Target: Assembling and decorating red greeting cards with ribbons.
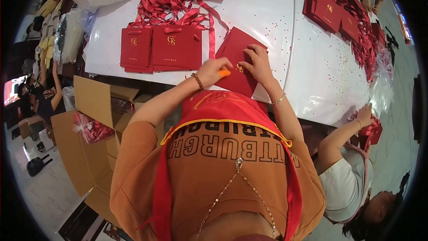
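A flat red paper gift bag (235, 78) with a gold emblem lies at the table's near edge, on top of at least one more red bag. My left hand (215, 72) is at its left side, fingers curled in, with an orange cover (224, 73) on one fingertip. What those fingers hold, if anything, is hidden. Over the emblem rests my right hand (260, 64), its thumb and bent fingers apart on the bag. A red ribbon (212, 40) trails down the bag's left side from a heap of ribbons (162, 0).
Two stacks of red bags, a left stack (135, 47) and a wider one (177, 49), lie left of my hands. More bags (327, 11) are at right, near another person's hand (364, 115). An open cardboard box (84, 151) stands left. Small specks dot the white table cover (307, 80).
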Action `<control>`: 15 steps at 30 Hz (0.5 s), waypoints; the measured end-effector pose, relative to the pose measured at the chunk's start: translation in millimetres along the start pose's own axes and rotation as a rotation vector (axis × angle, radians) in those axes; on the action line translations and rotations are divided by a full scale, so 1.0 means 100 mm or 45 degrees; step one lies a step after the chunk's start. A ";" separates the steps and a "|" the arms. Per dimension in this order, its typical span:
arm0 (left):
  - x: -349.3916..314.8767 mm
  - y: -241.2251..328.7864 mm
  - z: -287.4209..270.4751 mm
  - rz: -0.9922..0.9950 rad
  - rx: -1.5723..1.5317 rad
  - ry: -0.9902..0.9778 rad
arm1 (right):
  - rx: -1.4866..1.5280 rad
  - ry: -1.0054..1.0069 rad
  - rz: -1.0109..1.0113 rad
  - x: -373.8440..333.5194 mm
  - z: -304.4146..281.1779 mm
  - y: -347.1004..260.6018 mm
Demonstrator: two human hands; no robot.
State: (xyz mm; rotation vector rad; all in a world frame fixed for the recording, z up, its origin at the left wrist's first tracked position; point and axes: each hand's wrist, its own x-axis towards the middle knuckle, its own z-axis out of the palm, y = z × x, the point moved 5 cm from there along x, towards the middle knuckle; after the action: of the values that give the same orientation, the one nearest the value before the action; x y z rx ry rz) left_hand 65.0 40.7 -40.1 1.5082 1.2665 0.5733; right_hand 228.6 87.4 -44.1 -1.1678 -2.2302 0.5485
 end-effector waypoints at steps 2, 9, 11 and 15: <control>0.06 -0.11 -0.11 -0.030 0.010 0.178 | -0.142 -0.032 0.047 0.01 -0.02 -0.08; 0.10 -0.19 -0.15 -0.202 -0.387 0.304 | -0.175 -0.211 0.112 0.13 -0.07 -0.34; 0.11 -0.25 -0.12 -0.178 -0.357 0.312 | 0.021 -0.512 0.510 0.13 0.02 -0.21; 0.12 -0.20 -0.10 -0.081 -0.057 0.437 | 0.075 -0.533 0.418 0.17 0.09 -0.11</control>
State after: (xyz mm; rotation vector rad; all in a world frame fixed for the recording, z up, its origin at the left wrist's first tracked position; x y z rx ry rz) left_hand 52.4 53.8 -57.2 1.3641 1.5456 0.8385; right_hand 208.0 94.9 -39.5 -1.5111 -2.3465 1.0685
